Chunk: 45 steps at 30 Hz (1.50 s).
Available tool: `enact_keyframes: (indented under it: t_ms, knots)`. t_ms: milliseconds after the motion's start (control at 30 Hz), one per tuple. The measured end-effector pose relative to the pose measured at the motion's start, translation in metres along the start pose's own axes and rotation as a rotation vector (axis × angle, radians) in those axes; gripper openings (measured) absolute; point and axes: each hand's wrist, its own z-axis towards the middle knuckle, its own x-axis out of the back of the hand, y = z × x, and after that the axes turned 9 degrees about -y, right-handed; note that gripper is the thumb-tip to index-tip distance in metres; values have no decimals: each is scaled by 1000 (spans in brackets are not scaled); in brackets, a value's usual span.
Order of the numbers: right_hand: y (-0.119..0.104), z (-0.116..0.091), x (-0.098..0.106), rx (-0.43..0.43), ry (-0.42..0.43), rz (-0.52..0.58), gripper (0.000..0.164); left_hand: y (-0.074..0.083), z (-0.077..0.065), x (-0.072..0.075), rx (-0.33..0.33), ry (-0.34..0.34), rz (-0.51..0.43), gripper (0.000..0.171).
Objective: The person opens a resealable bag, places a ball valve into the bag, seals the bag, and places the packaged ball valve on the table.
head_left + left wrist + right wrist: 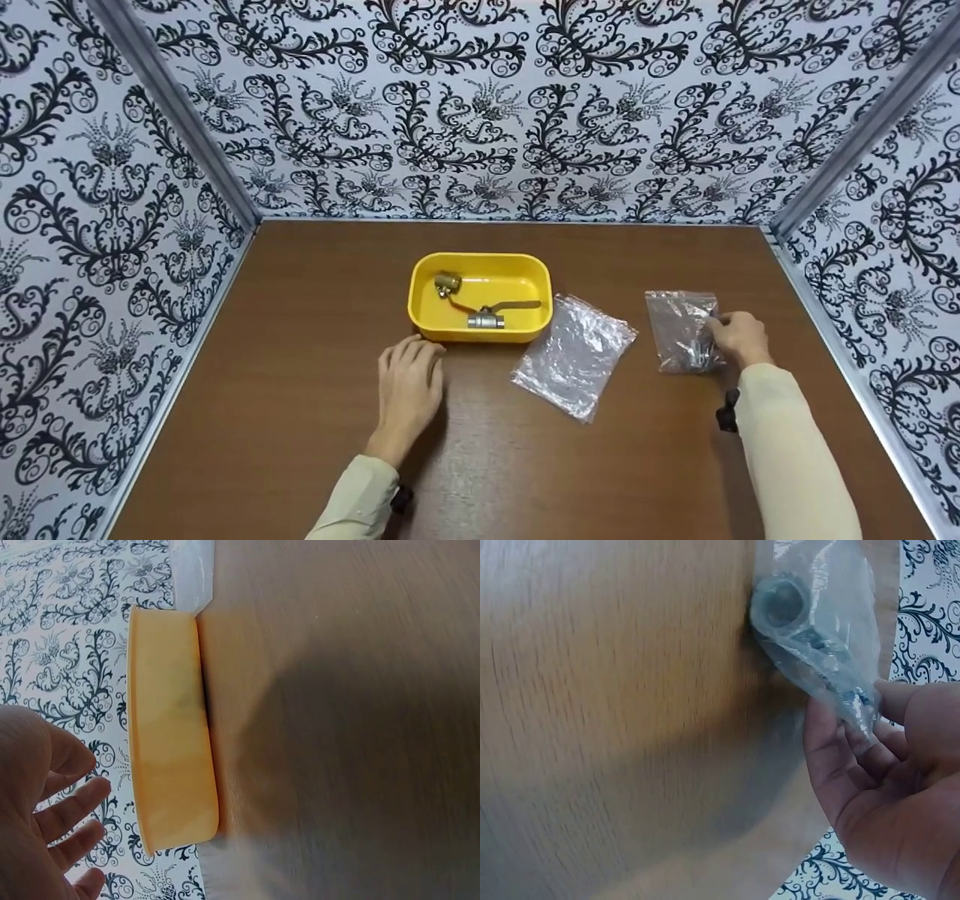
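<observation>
My right hand [741,339] pinches the right edge of a clear plastic zip bag [675,322] at the right of the table. Inside the bag, a metal fitting with a round open end [784,604] shows through the film in the right wrist view. My left hand [409,386] is by the near left corner of a yellow plastic bin [480,335], fingers loosely bent and holding nothing. In the bin lie a silver ball valve [486,321] with a lever handle and a second, brass-coloured valve [448,282].
Flat on the brown wooden table [300,315], a second clear plastic bag [577,360] lies between the bin and my right hand, its top corner close against the bin. Patterned panels [480,112] on metal posts stand at the back and both sides.
</observation>
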Motion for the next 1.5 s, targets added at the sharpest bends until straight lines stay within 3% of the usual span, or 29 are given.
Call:
enact_keyframes:
  t_ms: [367,733,967,1167,1500]
  knots:
    - [-1,1,-2,0,65,-33,51,-3,-6,0,-5,28,-8,9]
    - [-1,-8,-2,-24,41,-65,52,-4,-6,1,-10,25,-17,10]
    - [-3,-11,-2,-30,159,-107,47,-5,-8,3,-9,27,-25,9]
    - [-28,-11,-2,68,267,-118,42,-5,-6,6,-18,25,-4,10]
    - [-83,-18,-29,314,285,-186,32,-2,-4,7,-30,-11,35,14]
